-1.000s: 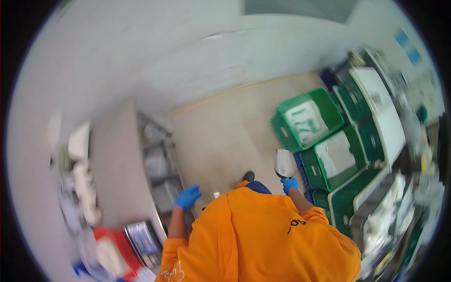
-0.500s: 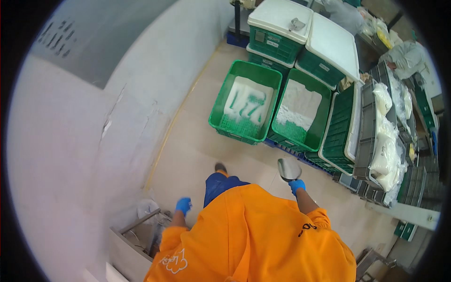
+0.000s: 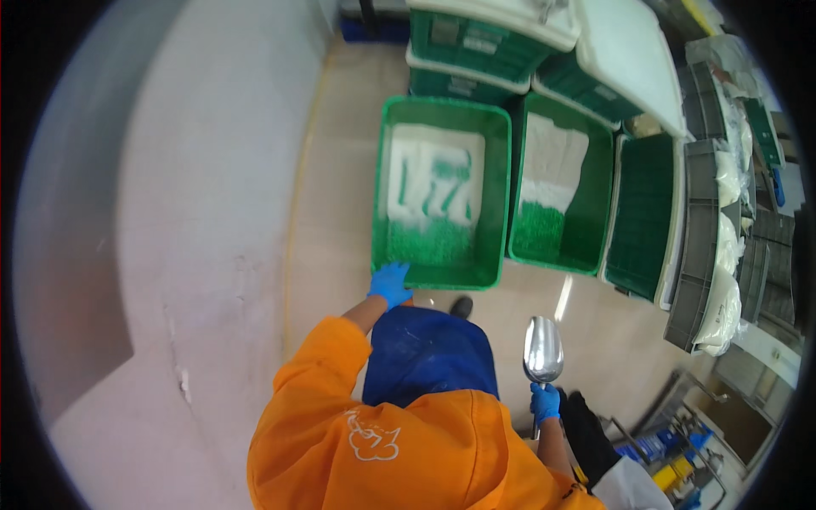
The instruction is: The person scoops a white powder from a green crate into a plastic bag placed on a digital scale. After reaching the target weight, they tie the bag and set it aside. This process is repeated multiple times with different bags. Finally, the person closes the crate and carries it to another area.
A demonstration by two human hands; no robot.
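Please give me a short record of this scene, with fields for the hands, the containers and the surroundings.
left hand: blue-gloved left hand at the near left corner of a green crate
right hand: blue-gloved right hand grips the handle of a metal scoop, bowl empty
green crate: on the floor, partly filled with white powder
second crate: beside it on the right, also holds white powder
clothing: orange top, blue apron
surroundings: beige floor, grey wall to the left

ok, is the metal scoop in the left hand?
No. The right hand grips the metal scoop by its handle, while the left hand rests at the near corner of the green crate.
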